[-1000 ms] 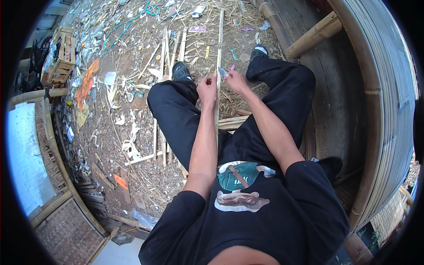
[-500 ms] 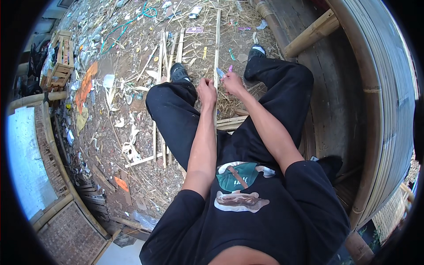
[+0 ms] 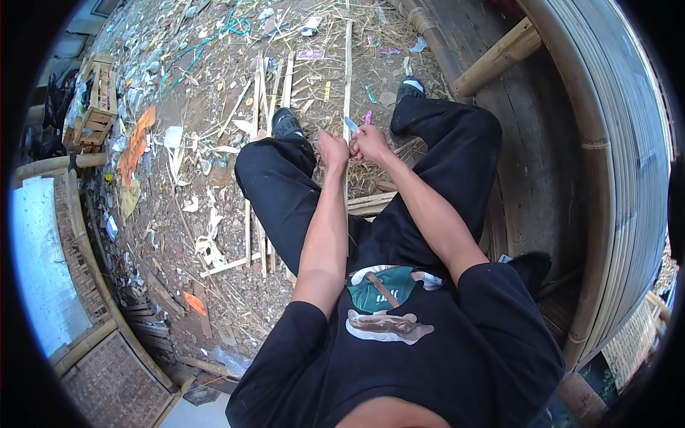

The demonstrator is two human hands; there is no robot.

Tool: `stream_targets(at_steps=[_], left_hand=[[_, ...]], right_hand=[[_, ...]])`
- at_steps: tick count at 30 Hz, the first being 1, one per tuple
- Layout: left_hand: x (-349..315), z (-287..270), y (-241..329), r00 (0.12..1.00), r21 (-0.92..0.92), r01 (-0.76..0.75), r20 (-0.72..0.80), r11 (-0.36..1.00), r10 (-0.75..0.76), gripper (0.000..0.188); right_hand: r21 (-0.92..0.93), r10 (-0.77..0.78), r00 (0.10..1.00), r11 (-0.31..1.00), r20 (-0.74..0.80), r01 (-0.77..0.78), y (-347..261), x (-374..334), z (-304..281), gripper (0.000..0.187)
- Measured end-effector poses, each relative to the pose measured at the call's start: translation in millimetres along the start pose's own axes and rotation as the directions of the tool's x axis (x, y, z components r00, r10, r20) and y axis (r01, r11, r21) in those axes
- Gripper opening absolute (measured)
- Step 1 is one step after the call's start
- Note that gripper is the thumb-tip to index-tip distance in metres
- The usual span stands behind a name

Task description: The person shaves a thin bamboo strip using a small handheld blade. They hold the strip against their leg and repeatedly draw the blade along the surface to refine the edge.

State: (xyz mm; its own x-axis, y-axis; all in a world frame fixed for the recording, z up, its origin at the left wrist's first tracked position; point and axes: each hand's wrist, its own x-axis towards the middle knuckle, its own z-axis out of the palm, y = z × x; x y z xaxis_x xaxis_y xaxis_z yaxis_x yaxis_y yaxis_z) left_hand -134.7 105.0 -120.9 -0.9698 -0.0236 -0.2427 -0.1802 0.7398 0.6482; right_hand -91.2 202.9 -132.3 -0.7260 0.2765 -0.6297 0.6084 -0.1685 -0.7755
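Strip (image 3: 348, 71) held, one; knife (image 3: 350, 125), one.

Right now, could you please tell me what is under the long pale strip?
Around the far length of the strip, straw-littered ground shows; black trousers border its near part. Whatever it directly covers is hidden.

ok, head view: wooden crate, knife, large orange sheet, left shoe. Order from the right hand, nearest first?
1. Knife: held in the right hand, blade pointing up-left.
2. Left shoe: on the foot, left of and slightly above the hand.
3. Large orange sheet: left, beyond the shoe.
4. Wooden crate: far left, past the sheet.
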Motion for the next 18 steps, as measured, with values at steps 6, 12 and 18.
stream_targets(at_steps=[6, 12, 18], left_hand=[[-5, -8, 21, 0.990, -0.065, 0.128, 0.062, 0.990, -0.124, 0.020], [12, 26, -8, 0.995, -0.041, 0.031, -0.098, 0.999, -0.035, 0.015], [106, 54, -168, 0.778, -0.763, 0.579, 0.412, 0.288, -0.473, 0.029]], right_hand=[[-0.011, -0.004, 1.000, 1.000, -0.028, 0.003, 2, 1, -3, 0.021], [-0.022, 0.033, 0.999, 0.999, -0.026, -0.034, 5, 3, -10, 0.027], [0.000, -0.003, 0.999, 1.000, 0.043, 0.003, -17, -14, 27, 0.022]])
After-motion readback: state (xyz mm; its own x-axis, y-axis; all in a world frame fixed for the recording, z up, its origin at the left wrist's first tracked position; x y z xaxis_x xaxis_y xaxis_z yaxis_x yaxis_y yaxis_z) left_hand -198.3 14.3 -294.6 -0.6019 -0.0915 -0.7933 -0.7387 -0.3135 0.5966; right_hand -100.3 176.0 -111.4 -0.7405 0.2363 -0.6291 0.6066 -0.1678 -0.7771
